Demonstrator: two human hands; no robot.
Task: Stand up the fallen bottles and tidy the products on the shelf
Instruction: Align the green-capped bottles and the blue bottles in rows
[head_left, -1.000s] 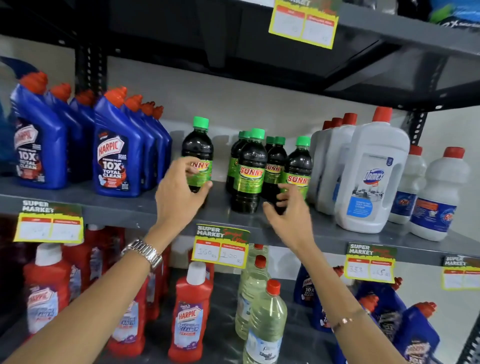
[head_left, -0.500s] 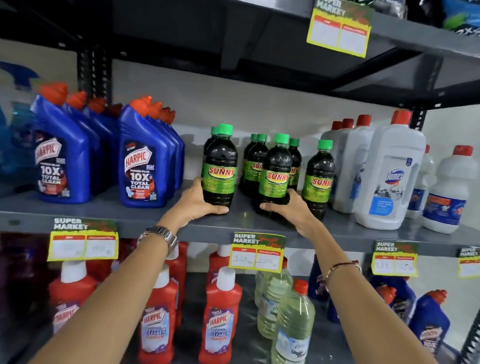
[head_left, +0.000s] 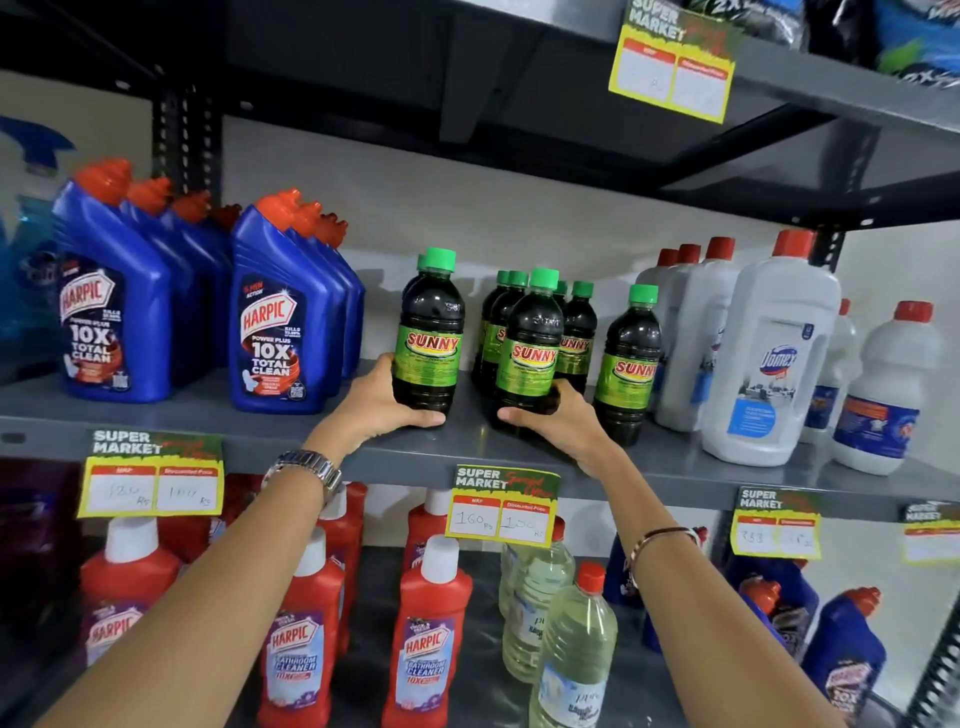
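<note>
Left hand (head_left: 383, 402) wrapped round the base of an upright Sunny bottle (head_left: 429, 332), thumb under its front, near the front edge of the grey middle shelf (head_left: 291, 441). Right hand (head_left: 558, 423) closed on the foot of a second Sunny bottle (head_left: 530, 345), also upright, just ahead of a cluster of green-capped bottles (head_left: 574, 332). Blue Harpic bottles (head_left: 280, 317) to the left, white Domex bottles (head_left: 769, 353) to the right, all standing. Yellow price tag (head_left: 501, 506) below, between the wrists.
</note>
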